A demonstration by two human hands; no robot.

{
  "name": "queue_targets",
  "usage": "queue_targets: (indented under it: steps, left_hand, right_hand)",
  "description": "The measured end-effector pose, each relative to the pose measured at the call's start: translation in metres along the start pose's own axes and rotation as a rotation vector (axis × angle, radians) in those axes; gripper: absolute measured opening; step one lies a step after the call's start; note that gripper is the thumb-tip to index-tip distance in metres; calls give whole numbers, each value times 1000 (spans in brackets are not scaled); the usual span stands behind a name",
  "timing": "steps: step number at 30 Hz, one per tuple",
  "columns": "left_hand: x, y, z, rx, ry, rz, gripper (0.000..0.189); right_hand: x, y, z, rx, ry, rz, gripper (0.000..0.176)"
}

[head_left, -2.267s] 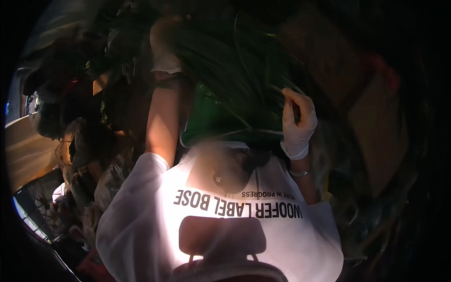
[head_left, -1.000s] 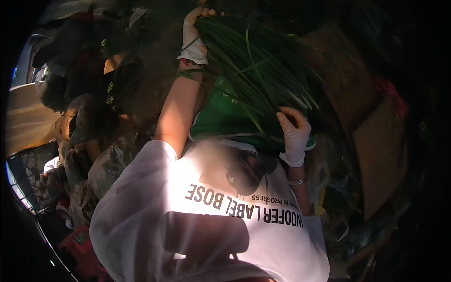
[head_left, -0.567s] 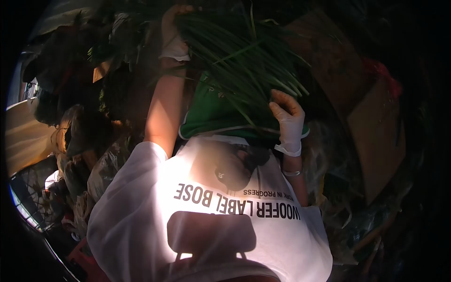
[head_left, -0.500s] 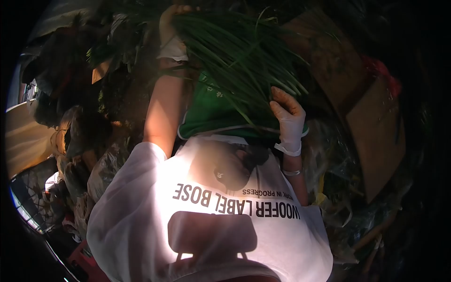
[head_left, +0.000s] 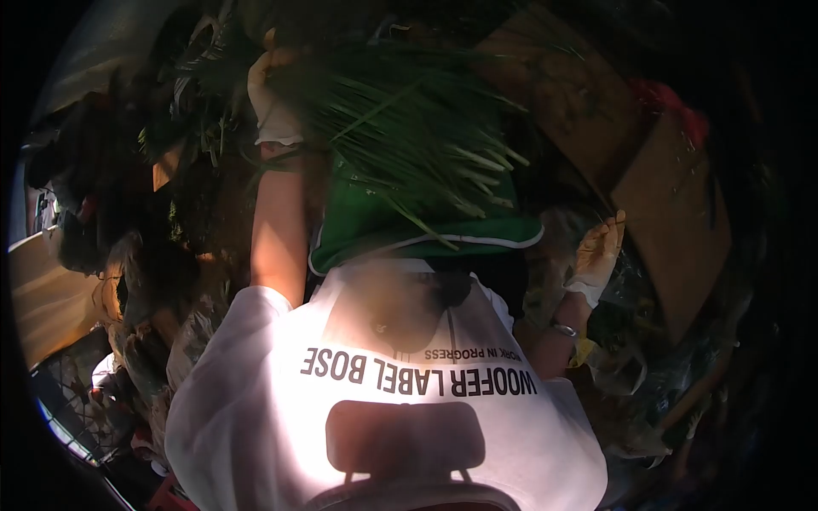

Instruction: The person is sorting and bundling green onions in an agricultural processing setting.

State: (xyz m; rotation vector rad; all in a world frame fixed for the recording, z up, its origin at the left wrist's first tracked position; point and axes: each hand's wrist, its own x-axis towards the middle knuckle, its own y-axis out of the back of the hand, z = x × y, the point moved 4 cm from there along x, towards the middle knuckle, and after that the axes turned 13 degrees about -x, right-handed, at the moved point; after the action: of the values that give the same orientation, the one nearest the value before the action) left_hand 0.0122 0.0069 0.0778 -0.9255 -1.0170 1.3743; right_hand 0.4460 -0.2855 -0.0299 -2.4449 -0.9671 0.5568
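Note:
A bunch of chives (head_left: 409,128), long thin green leaves with pale ends pointing right, lies across the green apron (head_left: 400,234) over my lap. My left hand (head_left: 271,94), in a pale glove, is closed around the bunch's leafy left end; its fingers are partly hidden in shade. Away to the right, my right hand (head_left: 600,251), gloved too, is off the chives. Its palm shows and its fingers are stretched out with nothing in them. It is nearest to clear plastic bags and the cardboard.
Brown cardboard (head_left: 669,230) stands at the right, with a red plastic piece (head_left: 673,106) by it. Crumpled plastic bags (head_left: 192,341) lie on the left. A dark wire basket (head_left: 72,404) sits at the lower left. Much of the surroundings is dark.
My right hand has let go of the chives' pale ends and moved out to the right, opening. My left hand has shifted slightly left and down with the bunch.

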Motion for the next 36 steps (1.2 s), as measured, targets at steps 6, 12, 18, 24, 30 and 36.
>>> queue_targets:
  steps: [6, 12, 18, 24, 30, 36]
  left_hand:
    - [9, 11, 6, -42, 149, -124, 15]
    - [-1, 6, 10, -59, 79, -123, 14]
    - [-11, 2, 11, -26, 101, -87, 21]
    - [-7, -4, 9, -129, 129, -97, 20]
    - [-1, 0, 7, -131, 163, -108, 17]
    - [0, -4, 3, -102, 187, -139, 14]
  right_hand:
    - [21, -20, -9, -2071, 158, -205, 31]
    - [21, -180, 9, -1457, 630, -238, 26]
    - [24, -187, 33, -1712, 267, -154, 35]
    - [40, -215, 5, -1457, 735, -454, 39]
    - [81, -218, 29, -1296, 151, -879, 24]
    - [101, -206, 34, -1148, -105, -976, 22]
